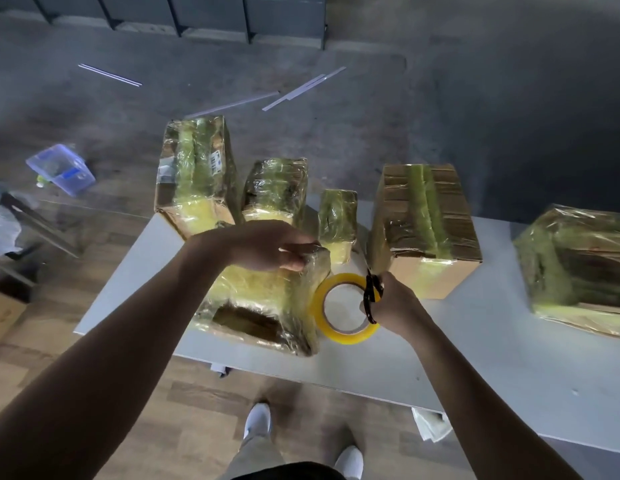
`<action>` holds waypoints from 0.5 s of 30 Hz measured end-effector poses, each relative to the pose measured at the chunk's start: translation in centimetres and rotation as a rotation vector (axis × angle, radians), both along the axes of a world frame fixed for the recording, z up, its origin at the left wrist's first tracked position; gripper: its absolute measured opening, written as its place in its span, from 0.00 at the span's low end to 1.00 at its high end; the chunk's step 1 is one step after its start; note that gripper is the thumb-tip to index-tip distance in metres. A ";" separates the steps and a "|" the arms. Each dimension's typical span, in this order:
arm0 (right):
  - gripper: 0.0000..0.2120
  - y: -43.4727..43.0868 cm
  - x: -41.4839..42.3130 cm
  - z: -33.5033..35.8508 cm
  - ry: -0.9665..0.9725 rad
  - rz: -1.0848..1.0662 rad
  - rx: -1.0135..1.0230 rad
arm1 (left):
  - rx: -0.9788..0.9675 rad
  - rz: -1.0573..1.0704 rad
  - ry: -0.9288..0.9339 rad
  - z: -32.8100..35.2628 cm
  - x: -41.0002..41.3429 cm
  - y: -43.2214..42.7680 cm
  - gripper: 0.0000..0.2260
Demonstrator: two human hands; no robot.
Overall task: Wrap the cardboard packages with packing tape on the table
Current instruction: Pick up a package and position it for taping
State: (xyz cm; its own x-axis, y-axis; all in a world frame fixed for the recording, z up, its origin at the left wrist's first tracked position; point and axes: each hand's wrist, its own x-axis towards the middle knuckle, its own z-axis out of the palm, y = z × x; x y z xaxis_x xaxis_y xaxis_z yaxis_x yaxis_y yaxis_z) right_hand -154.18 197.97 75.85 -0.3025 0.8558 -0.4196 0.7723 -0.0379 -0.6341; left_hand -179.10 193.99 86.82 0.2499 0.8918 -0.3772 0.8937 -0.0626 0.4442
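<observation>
six packages stand on one worktop (509, 358): the front package (267, 306), the tall package (194, 174) at far left, the mid package (275, 188), the small package (338, 220), the broad package (426, 220) and the end package (578, 268) at far right. one tape roll (350, 337). one pair of scissors (371, 299). two grips: the left grip (263, 245) and the right grip (397, 303). two white shoes (256, 419). on the floor (475, 98) lie one clear tub (61, 168), one brown box (4, 313) at the left edge, and white strips (232, 105) — four, it seems, though two overlap. one crumpled paper (433, 426) shows under the worktop's near edge.
</observation>
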 end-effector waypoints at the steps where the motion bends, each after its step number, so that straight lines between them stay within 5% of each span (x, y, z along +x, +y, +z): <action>1: 0.20 0.0 0.0 -0.3 -0.007 -0.006 -0.018 | -0.016 0.010 -0.028 -0.1 -0.1 0.6 0.14; 3: 0.21 0.1 0.0 -0.8 -0.003 -0.041 -0.018 | 0.057 0.037 -0.045 -0.6 0.1 1.5 0.17; 7: 0.26 0.0 0.0 -1.4 0.036 -0.114 0.009 | 0.462 0.039 0.208 -3.8 1.6 1.4 0.20; 15: 0.26 -0.2 0.0 -1.3 0.080 -0.095 0.068 | 0.586 0.226 0.111 -5.5 0.8 0.4 0.20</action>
State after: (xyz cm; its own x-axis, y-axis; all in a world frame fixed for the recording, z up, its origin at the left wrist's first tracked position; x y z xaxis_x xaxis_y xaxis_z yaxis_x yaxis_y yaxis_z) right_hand -154.15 197.76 74.54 -0.2485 0.9078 -0.3378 0.7142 -0.0638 -0.6970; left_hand -178.32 194.36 81.32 0.0185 0.9842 0.1763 0.9519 -0.0713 0.2979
